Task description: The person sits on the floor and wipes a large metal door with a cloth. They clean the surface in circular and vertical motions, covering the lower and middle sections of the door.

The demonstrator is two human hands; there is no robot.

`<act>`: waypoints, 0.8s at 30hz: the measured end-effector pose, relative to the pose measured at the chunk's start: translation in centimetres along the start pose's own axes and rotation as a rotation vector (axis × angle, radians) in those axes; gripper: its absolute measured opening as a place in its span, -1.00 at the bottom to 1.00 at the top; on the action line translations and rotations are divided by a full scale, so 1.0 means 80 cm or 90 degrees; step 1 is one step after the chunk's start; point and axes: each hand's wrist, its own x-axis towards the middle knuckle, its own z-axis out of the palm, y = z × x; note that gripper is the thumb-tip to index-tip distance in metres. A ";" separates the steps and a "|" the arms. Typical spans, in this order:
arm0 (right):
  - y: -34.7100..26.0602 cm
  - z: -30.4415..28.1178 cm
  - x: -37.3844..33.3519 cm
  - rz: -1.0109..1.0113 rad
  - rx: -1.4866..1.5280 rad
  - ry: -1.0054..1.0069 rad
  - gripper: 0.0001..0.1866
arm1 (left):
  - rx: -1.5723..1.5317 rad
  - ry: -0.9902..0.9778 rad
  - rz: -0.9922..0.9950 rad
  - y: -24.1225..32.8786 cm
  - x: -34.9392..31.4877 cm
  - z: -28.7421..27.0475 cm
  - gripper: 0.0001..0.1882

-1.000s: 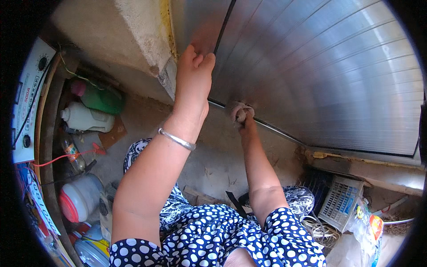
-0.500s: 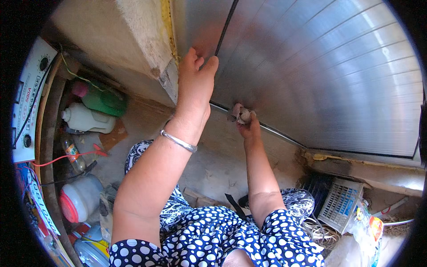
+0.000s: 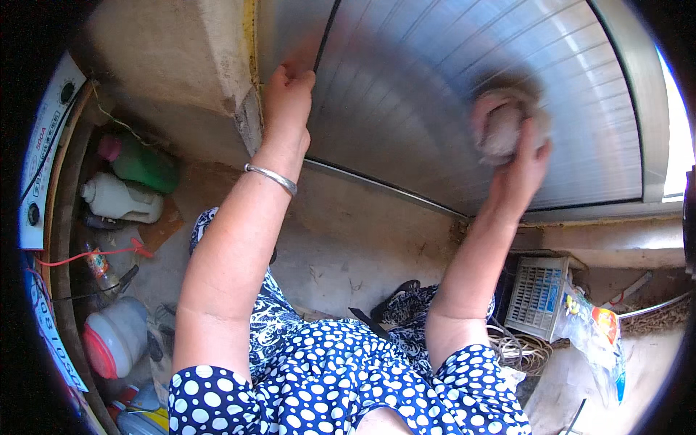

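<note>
My right hand (image 3: 520,172) is closed around a crumpled, greyish-pink cloth (image 3: 502,132), blurred by motion. It holds the cloth against the shiny metal door panel (image 3: 420,94), whose surface has fine ridged lines. My left hand (image 3: 288,101), above a silver bangle (image 3: 272,177), is raised to the panel's left side, beside a dark vertical strip. Its fingers are bent and partly apart at the smooth metal there, with nothing visible in them; the fingertips are partly hidden.
At left, a green bottle (image 3: 145,163), a white jug (image 3: 125,199) and a red-lidded jar (image 3: 116,337) lie beneath a white box with dials (image 3: 47,156). A plastic basket (image 3: 535,297) and a plastic bag (image 3: 594,337) are at lower right. A rough wall (image 3: 159,72) adjoins the door.
My right hand has carried the cloth up and to the right across the panel. My left hand stays at the panel's left side. The whole view has shifted slightly.
</note>
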 end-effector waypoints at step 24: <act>0.217 0.025 -0.118 -0.647 -0.741 -0.666 -0.67 | -0.053 0.002 0.003 0.020 -0.020 0.005 -0.77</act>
